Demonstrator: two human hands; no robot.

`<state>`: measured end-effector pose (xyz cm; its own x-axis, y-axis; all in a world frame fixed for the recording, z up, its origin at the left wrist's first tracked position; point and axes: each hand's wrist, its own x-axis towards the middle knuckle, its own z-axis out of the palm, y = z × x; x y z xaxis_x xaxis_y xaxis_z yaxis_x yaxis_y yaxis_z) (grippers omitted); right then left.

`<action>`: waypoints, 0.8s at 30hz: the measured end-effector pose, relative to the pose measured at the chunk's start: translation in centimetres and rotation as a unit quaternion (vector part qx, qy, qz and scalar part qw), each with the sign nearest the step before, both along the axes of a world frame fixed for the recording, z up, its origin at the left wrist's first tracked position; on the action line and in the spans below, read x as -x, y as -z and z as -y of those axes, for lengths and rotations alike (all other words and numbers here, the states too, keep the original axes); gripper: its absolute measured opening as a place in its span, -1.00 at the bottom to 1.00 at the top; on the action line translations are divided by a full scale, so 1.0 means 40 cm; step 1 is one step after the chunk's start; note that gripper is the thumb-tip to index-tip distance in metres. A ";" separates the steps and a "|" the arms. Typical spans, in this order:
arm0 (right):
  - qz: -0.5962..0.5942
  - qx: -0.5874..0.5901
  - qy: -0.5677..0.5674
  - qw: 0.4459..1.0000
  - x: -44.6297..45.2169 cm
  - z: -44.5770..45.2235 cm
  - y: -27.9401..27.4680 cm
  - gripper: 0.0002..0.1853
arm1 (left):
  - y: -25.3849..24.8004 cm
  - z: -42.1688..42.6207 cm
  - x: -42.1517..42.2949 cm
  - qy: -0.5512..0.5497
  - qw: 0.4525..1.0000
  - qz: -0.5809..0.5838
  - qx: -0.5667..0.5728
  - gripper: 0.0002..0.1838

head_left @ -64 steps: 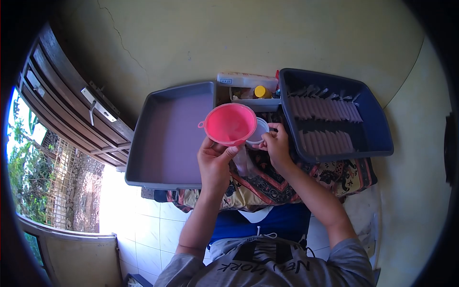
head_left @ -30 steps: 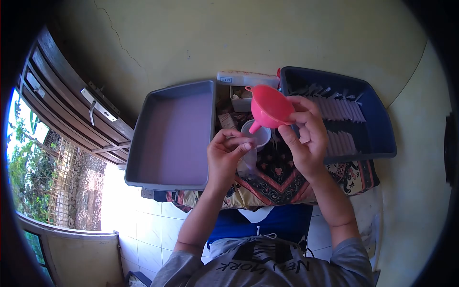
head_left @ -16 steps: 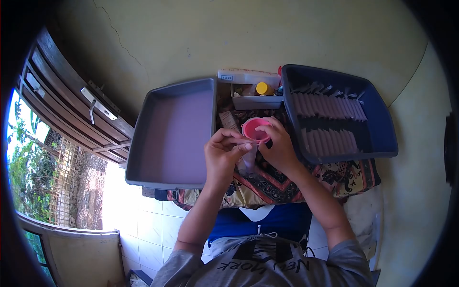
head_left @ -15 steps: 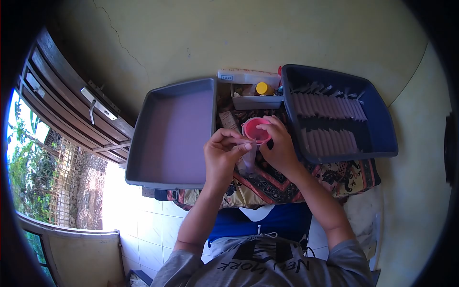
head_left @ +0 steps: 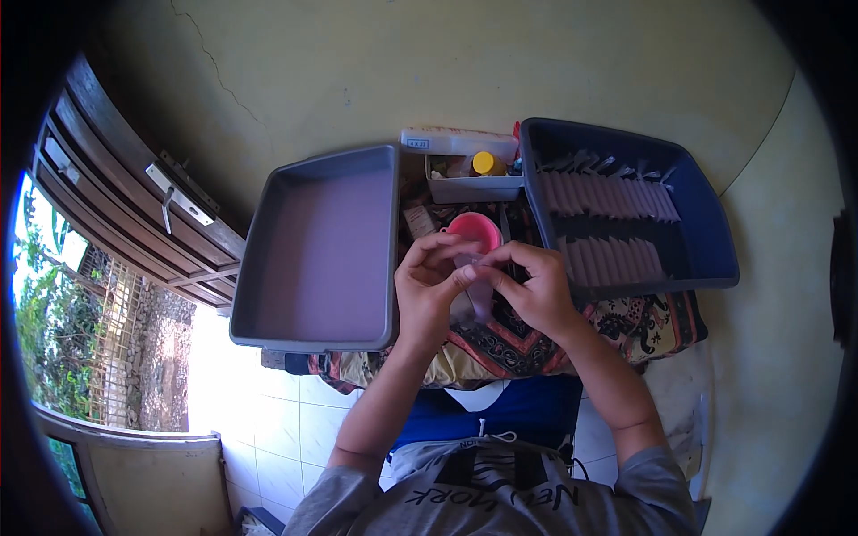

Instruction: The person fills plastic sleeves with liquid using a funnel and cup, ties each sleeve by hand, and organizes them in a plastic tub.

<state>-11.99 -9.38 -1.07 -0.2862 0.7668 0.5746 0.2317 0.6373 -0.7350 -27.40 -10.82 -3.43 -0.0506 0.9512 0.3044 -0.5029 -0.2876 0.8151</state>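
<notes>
Moved off the pink funnel [head_left: 475,230], right fingers [head_left: 517,254] join left fingers [head_left: 438,243], both pinching the plastic bag [head_left: 483,299].

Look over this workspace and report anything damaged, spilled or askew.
One oddity: a thin, jagged line runs down the wall at upper left, looking like a crack in otherwise fairly even paint. I see no spill around the bag or on the visible cloth.

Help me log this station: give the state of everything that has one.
Bag, filled, closure unclear
Left hand, pinching bag
Right hand, pinching bag
Funnel, mouth up
Left tub, holding liquid
Right tub, holding filled bags
Box, open
Bottle, capped
Door, open
</notes>
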 end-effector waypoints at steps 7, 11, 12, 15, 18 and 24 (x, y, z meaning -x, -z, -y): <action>-0.056 0.059 0.051 0.995 -0.012 -0.014 0.039 -0.90 | 0.150 0.005 -0.030 0.101 0.988 0.021 0.117 -0.66; -0.060 0.068 0.086 0.992 -0.013 -0.023 0.057 -0.90 | 0.175 0.016 -0.049 0.102 0.984 -0.018 0.143 -0.64; -0.059 0.068 0.085 0.992 -0.011 -0.024 0.058 -0.90 | 0.171 0.018 -0.051 0.102 0.984 -0.017 0.143 -0.64; -0.054 0.078 0.105 0.990 -0.005 -0.030 0.063 -0.91 | 0.171 0.021 -0.054 0.114 0.977 -0.020 0.178 -0.67; -0.057 0.089 0.114 0.988 0.000 -0.038 0.079 -0.92 | 0.193 0.022 -0.056 0.123 0.975 -0.003 0.185 -0.68; -0.045 0.080 0.141 0.986 0.012 -0.053 0.109 -0.94 | 0.196 0.030 -0.065 0.179 0.962 0.064 0.196 -0.69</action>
<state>-12.48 -7.28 -5.41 -0.0023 0.8915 0.4531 0.3125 0.4310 -0.8465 -24.80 -12.01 -11.28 0.2888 0.9549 -0.0687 -0.6152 0.2401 0.7510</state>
